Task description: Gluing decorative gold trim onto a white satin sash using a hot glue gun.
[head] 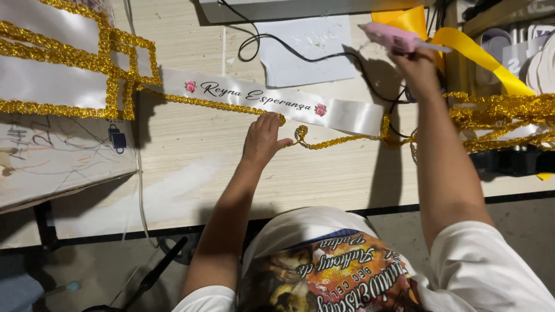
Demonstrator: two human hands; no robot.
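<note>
A white satin sash (347, 114) with dark script and two pink roses lies across the wooden table (191, 150). Gold glitter trim (329, 140) runs along its lower edge and hangs loose toward the right. My left hand (263, 137) presses the trim against the sash edge near the middle. My right hand (417, 68) is raised at the far side and grips a pink glue gun (390, 38), its nozzle pointing right, well above the sash.
More white sash with gold trim (69, 58) lies at the upper left over a scribbled board (58, 162). A black cord (300, 55) crosses a white sheet (306, 49). Yellow ribbon (480, 55) and a heap of gold trim (503, 115) fill the right.
</note>
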